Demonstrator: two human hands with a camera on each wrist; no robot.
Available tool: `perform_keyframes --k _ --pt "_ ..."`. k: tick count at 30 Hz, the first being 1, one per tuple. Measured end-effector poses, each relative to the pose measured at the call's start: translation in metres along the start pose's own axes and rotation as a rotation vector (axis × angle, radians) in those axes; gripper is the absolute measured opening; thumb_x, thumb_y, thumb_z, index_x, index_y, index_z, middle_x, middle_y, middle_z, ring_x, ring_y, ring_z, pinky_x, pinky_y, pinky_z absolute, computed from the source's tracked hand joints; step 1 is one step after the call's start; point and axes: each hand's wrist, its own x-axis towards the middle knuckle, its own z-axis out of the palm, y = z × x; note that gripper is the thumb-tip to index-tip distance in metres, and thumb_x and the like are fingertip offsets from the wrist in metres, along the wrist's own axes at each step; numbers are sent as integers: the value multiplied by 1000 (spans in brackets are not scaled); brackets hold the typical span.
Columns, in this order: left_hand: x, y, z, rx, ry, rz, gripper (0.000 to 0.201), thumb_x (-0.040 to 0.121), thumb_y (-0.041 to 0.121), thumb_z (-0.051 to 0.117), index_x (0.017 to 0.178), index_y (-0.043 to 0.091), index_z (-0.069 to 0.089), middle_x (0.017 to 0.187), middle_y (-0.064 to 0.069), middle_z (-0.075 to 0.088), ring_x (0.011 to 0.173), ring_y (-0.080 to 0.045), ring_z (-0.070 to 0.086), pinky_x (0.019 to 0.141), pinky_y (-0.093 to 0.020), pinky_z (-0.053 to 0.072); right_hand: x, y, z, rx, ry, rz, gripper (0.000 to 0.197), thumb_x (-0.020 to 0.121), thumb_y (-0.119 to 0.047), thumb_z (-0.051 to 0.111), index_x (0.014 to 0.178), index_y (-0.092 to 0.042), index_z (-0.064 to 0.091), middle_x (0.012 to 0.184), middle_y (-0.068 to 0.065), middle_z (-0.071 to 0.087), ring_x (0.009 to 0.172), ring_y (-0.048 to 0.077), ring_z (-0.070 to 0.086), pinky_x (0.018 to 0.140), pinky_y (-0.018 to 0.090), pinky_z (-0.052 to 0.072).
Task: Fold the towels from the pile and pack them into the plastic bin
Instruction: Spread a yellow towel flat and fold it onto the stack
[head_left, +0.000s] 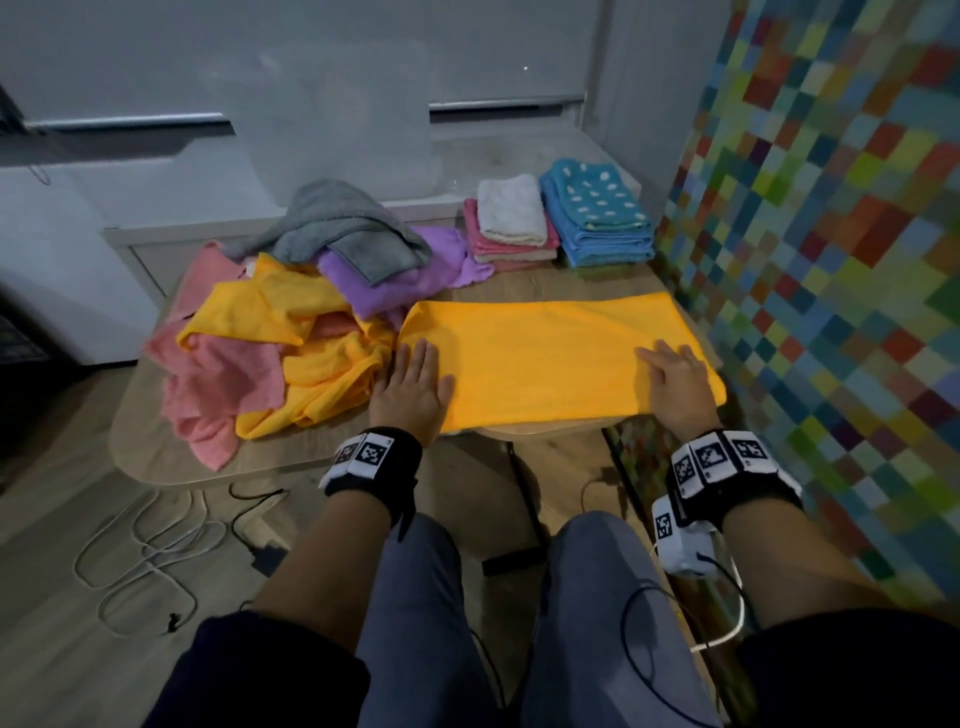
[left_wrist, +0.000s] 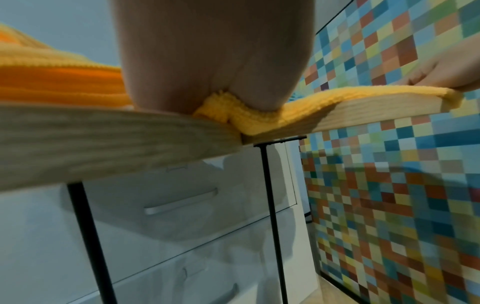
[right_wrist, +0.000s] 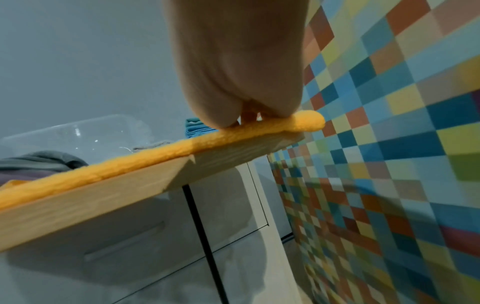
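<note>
Nearest, a yellow towel (head_left: 561, 358), folded into a long smooth band, lies along the wooden table's (head_left: 291, 457) front edge; left hand (head_left: 413, 387) and right hand (head_left: 675, 384) press flat on its ends, fingers straight. At ten o'clock, the loose pile (head_left: 291, 322). At twelve, two folded stacks (head_left: 561, 221), then one clear plastic bin (head_left: 337, 124).

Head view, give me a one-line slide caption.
Both hands, left and right, flatten a yellow towel beside the unfolded pile.
</note>
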Motion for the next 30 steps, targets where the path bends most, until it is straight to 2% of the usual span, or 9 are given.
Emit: perform_keyframes --k 3,6,9,15,18,21,24,28,30 --pt "-1 0 0 -12 -12 -12 59 100 46 12 150 20 -1 158 6 -6 146 -15 -6 117 -37 7 -4 -2 -3 -96 98 188 37 97 -21 48 132 -9 52 142 15 41 133 37 32 109 54 25" --pt "-4 2 -1 -24 -6 -15 59 100 46 12 150 19 -1 158 5 -6 146 -15 -6 117 -37 6 -16 -8 -10 35 160 557 74 86 -46 61 137 0 34 142 22 32 130 41 30 103 55 31" --pt "-5 1 0 -37 -22 -10 60 99 47 12 150 19 -2 159 5 -6 146 -16 -7 117 -37 5 -20 -2 -10 314 140 777 95 75 -57 68 137 3 28 140 22 36 127 42 38 102 54 35" --pt "-5 -2 1 -57 -37 9 61 99 48 12 150 20 -2 158 5 -7 146 -17 -8 117 -38 5 -18 4 -20 642 148 898 85 72 -45 77 129 6 43 132 21 49 111 36 52 85 43 43" --pt "-5 -5 1 -75 -28 26 62 98 50 13 151 20 -1 158 5 -7 146 -17 -7 117 -38 5 -23 4 -17 969 167 949 90 73 -36 79 140 1 32 136 17 45 119 33 49 91 42 46" --pt "-4 -5 0 -87 -40 28 62 98 50 15 151 20 -1 158 5 -7 146 -18 -8 117 -38 5 -24 -1 -10 920 366 833 53 82 -25 72 124 2 53 120 15 58 108 30 56 87 36 47" --pt "0 1 -7 -101 -35 13 62 99 46 25 150 17 8 159 1 1 146 -23 -4 116 -41 10 -21 -18 -3 538 564 514 32 87 -24 63 102 4 61 106 21 63 100 35 58 82 41 48" --pt "6 16 -20 -61 158 103 51 94 29 45 143 18 33 150 -9 30 139 -32 21 112 -41 22 -21 -50 15 256 503 50 11 82 -9 63 83 -3 55 96 19 60 97 35 53 80 43 42" --pt "8 28 -25 -300 175 172 41 94 20 47 135 17 46 135 -10 46 124 -32 41 102 -37 34 -25 -69 26 315 403 -124 13 77 1 64 80 -3 51 102 17 61 97 33 53 82 42 43"
